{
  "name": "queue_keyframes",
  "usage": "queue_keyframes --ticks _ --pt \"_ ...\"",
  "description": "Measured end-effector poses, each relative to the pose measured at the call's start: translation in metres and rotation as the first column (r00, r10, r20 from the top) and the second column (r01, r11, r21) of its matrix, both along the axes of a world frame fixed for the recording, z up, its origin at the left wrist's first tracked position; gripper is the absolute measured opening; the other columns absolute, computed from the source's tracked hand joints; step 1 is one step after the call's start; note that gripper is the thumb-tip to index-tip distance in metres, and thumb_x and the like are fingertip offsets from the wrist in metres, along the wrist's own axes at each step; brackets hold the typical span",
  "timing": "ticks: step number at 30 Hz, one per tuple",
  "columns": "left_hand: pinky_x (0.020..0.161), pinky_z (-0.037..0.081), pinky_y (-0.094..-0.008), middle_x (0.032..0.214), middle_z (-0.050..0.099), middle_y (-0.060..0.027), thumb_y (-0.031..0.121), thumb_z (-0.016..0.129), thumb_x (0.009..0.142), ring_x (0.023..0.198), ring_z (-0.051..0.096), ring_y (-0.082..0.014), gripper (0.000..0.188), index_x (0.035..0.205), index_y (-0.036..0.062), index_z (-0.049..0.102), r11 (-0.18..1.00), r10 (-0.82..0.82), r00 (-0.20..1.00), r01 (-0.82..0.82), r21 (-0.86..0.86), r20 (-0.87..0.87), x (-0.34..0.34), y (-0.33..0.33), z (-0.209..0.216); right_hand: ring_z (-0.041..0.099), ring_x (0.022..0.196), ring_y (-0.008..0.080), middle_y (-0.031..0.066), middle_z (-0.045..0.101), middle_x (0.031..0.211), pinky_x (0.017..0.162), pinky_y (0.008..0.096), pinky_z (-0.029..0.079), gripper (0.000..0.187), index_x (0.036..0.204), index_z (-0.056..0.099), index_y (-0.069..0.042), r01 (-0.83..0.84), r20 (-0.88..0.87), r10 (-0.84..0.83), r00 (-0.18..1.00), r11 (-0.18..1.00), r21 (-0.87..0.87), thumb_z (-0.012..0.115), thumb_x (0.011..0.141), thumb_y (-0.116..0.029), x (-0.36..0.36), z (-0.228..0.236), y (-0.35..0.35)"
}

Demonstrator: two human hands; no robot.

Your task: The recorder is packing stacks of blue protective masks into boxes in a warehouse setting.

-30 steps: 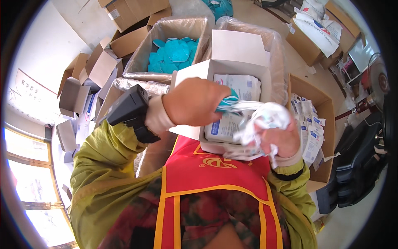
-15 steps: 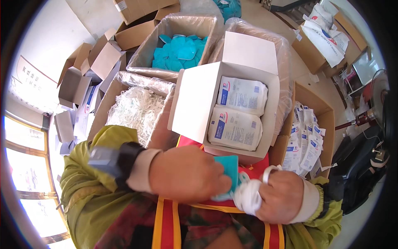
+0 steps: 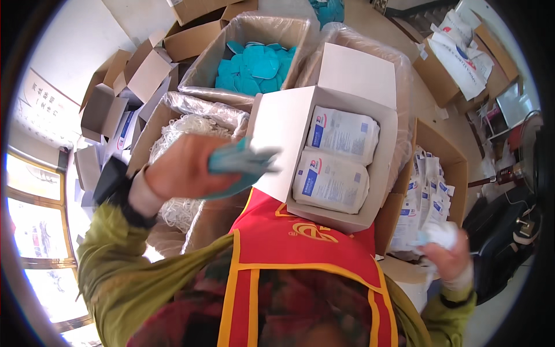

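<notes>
I record an open white carton (image 3: pixel 361 69), flanked by a brown box of white loops (image 3: pixel 214 222) on the left and a brown box of packets (image 3: pixel 448 141) on the right. My left hand (image 3: pixel 185 168), blurred, is closed around folded teal pieces (image 3: pixel 234 165) near the carton's left flap (image 3: pixel 283 124); my right hand (image 3: pixel 451 255) grips a crumpled white bundle (image 3: pixel 441 235) near the packets.

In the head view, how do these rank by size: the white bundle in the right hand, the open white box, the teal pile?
Largest: open white box
Middle: teal pile
Smallest: white bundle in the right hand, somewhat blurred
</notes>
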State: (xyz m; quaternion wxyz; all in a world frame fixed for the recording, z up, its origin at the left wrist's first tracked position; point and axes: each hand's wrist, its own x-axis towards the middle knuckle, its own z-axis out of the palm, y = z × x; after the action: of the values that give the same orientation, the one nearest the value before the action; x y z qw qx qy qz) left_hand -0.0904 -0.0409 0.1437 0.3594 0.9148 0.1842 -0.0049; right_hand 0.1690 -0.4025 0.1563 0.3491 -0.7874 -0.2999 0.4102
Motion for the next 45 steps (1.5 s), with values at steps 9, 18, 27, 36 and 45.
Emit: queue_keyframes --ticks 9,18,27,36,45 --pt "0.081 0.052 -0.0347 0.097 0.068 -0.0126 0.039 0.074 0.081 0.095 0.063 -0.0206 0.058 0.116 -0.0033 0.054 0.732 0.671 0.537 -0.589 -0.342 0.511 0.117 0.203 -0.084 0.06 0.07 0.0083 0.0036 0.064 0.082 0.063 0.0235 0.048 0.015 0.101 0.063 0.0 -0.209 -0.189 0.269 0.945 0.935 0.288 0.061 0.088 -0.007 -0.013 -0.088 0.084" --pt "0.078 0.052 -0.0318 0.102 0.064 -0.012 0.017 0.067 0.088 0.093 0.063 -0.0184 0.045 0.125 0.0026 0.046 0.782 0.33 0.857 -0.012 -0.624 0.396 0.113 0.033 -0.125 0.064 0.076 0.0191 0.0081 0.065 0.086 0.068 0.0329 0.05 0.023 0.109 0.062 -0.001 -0.278 0.232 0.196 0.953 0.873 0.4 0.059 0.089 -0.011 -0.014 -0.119 0.145" --pt "0.082 0.049 -0.0325 0.108 0.059 -0.0146 0.029 0.079 0.077 0.094 0.061 -0.0221 0.075 0.135 0.0008 0.04 0.898 0.234 0.828 0.016 -0.439 0.51 0.081 -0.06 -0.127 0.065 0.088 0.0251 0.0139 0.065 0.099 0.078 0.0342 0.051 0.037 0.117 0.055 -0.001 -0.499 0.387 0.348 0.854 0.76 0.416 0.06 0.08 -0.001 -0.046 -0.126 0.196" --pt "0.088 0.049 -0.0377 0.117 0.056 -0.0222 0.011 0.068 0.077 0.102 0.061 -0.0376 0.058 0.13 0.0042 0.047 0.967 0.255 0.825 -0.214 -0.138 0.505 0.057 -0.062 -0.128 0.064 0.089 0.035 0.0196 0.063 0.099 0.08 0.039 0.051 0.047 0.117 0.05 0.001 -0.613 0.478 0.411 0.776 0.667 0.423 0.068 0.075 -0.009 -0.067 -0.127 0.199" --pt "0.082 0.05 -0.0268 0.105 0.065 -0.0095 -0.012 0.045 0.077 0.097 0.062 -0.0152 0.041 0.113 0.0005 0.06 0.781 0.608 0.382 -0.443 -0.439 0.696 0.007 0.016 -0.123 0.057 0.109 0.0343 0.0195 0.057 0.121 0.093 0.0389 0.047 0.043 0.124 0.056 -0.004 -0.704 0.631 0.372 0.681 0.569 0.424 0.065 0.083 -0.009 -0.082 -0.098 0.184"
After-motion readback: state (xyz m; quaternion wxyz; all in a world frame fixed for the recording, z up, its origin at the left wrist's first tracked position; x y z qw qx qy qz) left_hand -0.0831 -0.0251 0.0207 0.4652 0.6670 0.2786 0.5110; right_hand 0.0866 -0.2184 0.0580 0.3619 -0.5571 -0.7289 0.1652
